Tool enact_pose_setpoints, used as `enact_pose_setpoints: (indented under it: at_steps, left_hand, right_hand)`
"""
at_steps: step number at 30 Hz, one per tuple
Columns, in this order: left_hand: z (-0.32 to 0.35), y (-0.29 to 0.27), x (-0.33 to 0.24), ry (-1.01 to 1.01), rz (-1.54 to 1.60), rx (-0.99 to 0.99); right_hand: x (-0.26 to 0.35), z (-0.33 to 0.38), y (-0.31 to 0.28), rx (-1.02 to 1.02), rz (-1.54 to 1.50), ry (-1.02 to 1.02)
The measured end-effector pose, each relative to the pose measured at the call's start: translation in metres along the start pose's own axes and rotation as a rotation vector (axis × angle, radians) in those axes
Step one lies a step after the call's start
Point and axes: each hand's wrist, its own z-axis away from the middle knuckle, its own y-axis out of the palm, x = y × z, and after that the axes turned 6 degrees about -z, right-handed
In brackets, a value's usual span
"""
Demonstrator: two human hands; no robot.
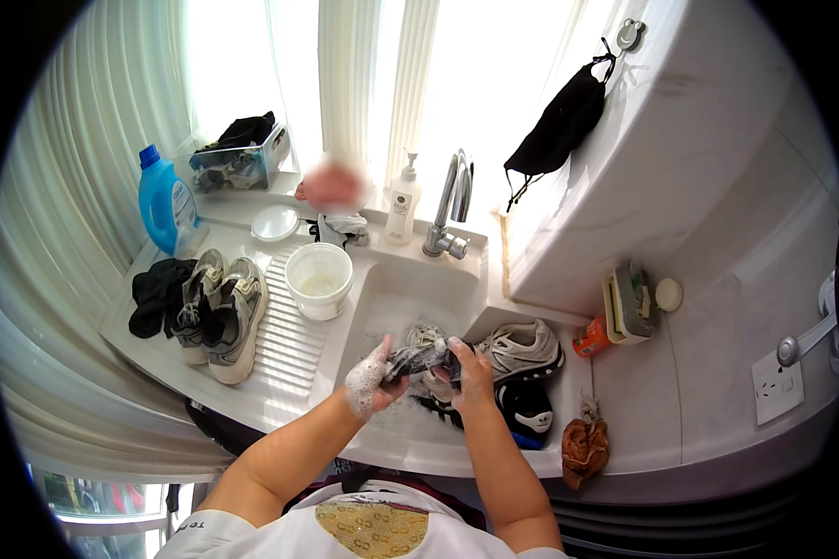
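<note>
Over the white sink (382, 284), I hold a dark grey, soapy cloth-like piece (421, 358) stretched between both hands; its exact kind is unclear. My left hand (370, 382), coated in suds, grips one end. The other end is in the fingers of my right hand (474, 374). Below, partly hidden by my hands, a light shoe with laces (426, 333) sits in foamy water. Just right of my right hand, a grey-white sneaker (524, 350) and a black shoe (524, 410) rest in the side basin.
A white bucket (319, 279) and a pair of grey sneakers (233, 317) stand on the ribbed drainboard. Behind are a blue detergent bottle (166, 205), a pump bottle (402, 205) and the faucet (453, 205). A brown crumpled item (584, 451) lies at the right edge.
</note>
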Motion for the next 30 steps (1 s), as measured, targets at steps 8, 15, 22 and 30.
enact_pose_setpoints:
  at_steps: [8,15,22,30]
  left_hand:
    - [0.006,0.006,0.018,-0.116,0.22,0.394]
    - [-0.028,-0.038,0.02,-0.058,0.3,0.496]
    - [0.011,0.018,0.006,-0.11,0.169,0.169]
    - [0.003,0.005,0.016,0.004,0.172,0.223]
  right_hand:
    - [-0.063,0.006,0.019,0.254,0.85,-1.039]
    - [-0.065,0.006,0.026,0.152,0.927,-1.081]
    - [-0.076,-0.015,0.008,-0.036,0.865,-1.111]
    - [-0.094,-0.024,0.0,0.112,0.883,-0.859]
